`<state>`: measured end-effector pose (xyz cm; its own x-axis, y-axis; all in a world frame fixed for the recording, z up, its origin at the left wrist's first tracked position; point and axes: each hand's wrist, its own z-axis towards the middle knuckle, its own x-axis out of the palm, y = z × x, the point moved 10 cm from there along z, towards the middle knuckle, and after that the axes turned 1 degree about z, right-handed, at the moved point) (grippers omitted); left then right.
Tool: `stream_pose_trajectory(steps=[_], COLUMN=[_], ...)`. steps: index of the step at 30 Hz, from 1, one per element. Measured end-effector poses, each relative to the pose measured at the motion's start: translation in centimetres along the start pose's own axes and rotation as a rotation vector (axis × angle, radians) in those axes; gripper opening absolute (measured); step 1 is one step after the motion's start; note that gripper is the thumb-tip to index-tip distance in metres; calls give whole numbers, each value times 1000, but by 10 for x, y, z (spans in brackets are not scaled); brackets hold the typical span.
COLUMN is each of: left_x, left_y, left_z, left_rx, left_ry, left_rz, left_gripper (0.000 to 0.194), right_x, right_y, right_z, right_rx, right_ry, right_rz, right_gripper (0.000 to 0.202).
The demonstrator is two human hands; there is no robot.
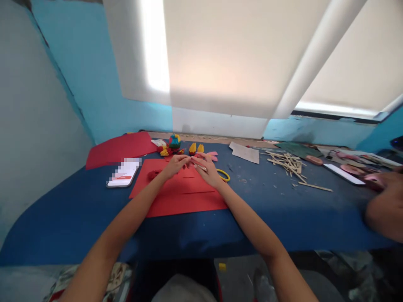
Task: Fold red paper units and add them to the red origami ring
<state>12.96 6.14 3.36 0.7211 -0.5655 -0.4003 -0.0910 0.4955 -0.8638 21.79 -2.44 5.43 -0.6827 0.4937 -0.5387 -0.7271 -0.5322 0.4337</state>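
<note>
My left hand (178,165) and my right hand (206,168) meet at the fingertips above red paper sheets (179,201). The fingers of both are closed in a pinch; whatever sits between them is too small and hidden to name. Something small and shiny shows at the right hand's fingers. Just right of that hand lies a yellow loop (224,175), partly hidden. A red bundle (153,174) rests on the sheets beside my left wrist. Behind the hands stand a multicoloured folded-paper ball (174,141) and yellow folded pieces (192,148). Pink strips (213,156) lie close to the right hand.
Left of the sheets is a phone (124,173), with another red sheet (122,149) behind. Wooden sticks (288,161) and a grey paper piece (245,152) lie to the right. Another person's hand (387,205) is at the far right, near a second phone (344,174).
</note>
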Motion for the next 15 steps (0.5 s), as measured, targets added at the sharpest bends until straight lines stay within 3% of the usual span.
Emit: stream_pose_trajectory(steps=[4,6,9,15], left_x=[4,5,4,4], left_y=[-6,-10,-16,-30], left_z=[-3,-3,-4,-6], left_rx=[-4,5,42,121], left_ry=[45,52,41,13], left_rz=[52,70,84,78], left_gripper=[23,21,22,18], right_x=[0,0,0,1], right_y=[-23,-35,-40,-41], right_z=[-2,-5,-5,-6], right_rx=[232,328,355,389], right_ry=[-106,-153,-154,-132], right_rz=[310,381,379,371], right_gripper=[43,39,23,26])
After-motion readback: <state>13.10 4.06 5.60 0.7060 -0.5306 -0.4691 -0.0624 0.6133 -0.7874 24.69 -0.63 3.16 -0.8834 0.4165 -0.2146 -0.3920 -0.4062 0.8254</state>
